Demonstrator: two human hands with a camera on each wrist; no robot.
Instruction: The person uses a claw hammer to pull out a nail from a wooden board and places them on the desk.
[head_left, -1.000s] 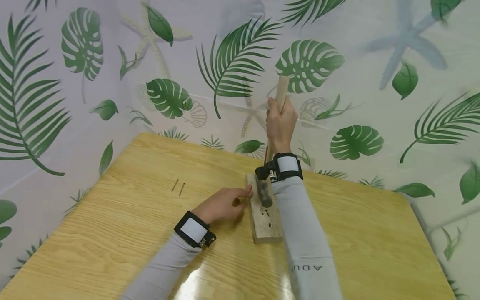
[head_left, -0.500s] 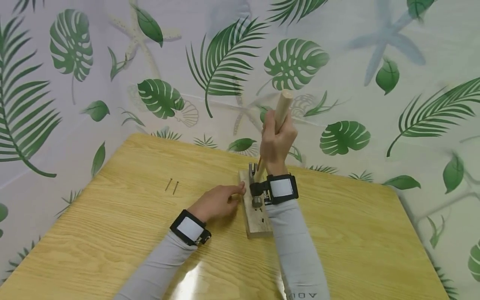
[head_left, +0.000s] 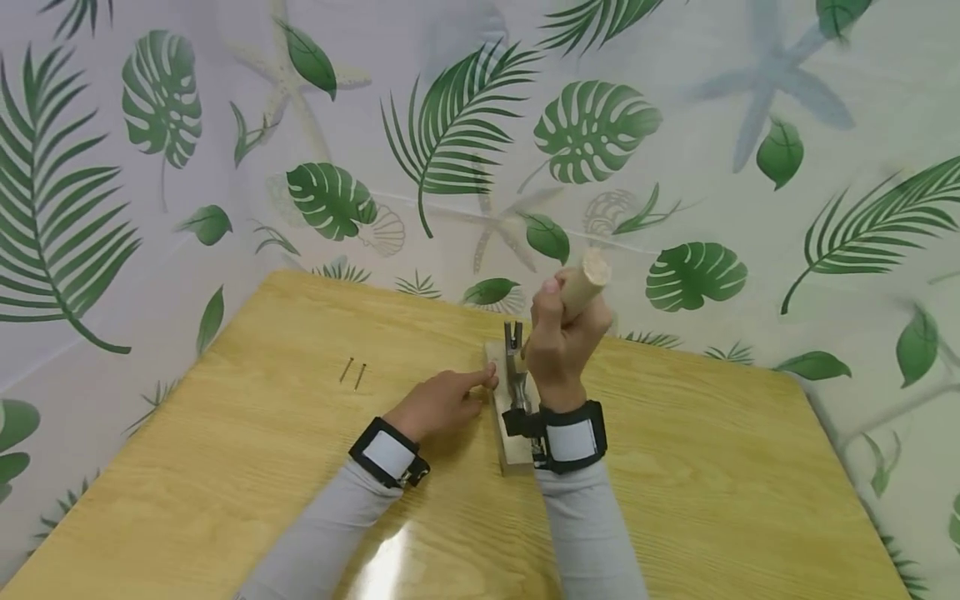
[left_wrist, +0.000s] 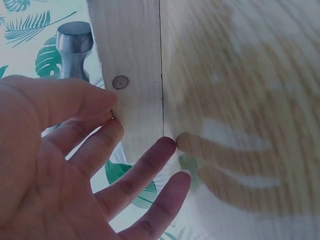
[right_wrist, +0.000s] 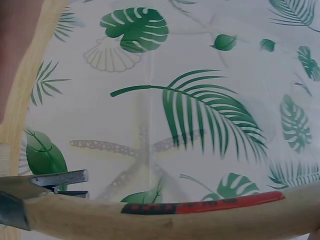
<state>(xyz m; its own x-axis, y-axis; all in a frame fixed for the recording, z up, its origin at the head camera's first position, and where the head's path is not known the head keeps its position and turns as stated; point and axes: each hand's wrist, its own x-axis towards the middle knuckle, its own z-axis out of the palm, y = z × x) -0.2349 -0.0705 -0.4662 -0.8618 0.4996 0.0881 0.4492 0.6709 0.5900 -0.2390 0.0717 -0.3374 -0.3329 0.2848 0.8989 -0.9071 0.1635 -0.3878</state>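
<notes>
My right hand (head_left: pixel 562 350) grips the wooden handle of a claw hammer (head_left: pixel 516 375) over a wooden block (head_left: pixel 514 454). The handle's end points up toward the head camera; the forked claw faces the far side. In the right wrist view, the hammer's handle (right_wrist: pixel 225 215) has a red and black label. With thumb and fingertips, my left hand (head_left: pixel 442 404) touches the block's left side. The left wrist view shows a round mark (left_wrist: pixel 120 82) on that side; beyond it is the hammer's striking end (left_wrist: pixel 74 45). What the thin dark bit between thumb and finger is, I cannot tell.
Two nails (head_left: pixel 360 377) lie side by side on the yellow wood-grain table (head_left: pixel 247 450), left of the block. A leaf-patterned sheet (head_left: pixel 450 242) rises behind the table's far edge.
My right hand has swung the hammer's handle down and toward me, so its end faces the camera and the claw has come into view. The left hand stays at the block.
</notes>
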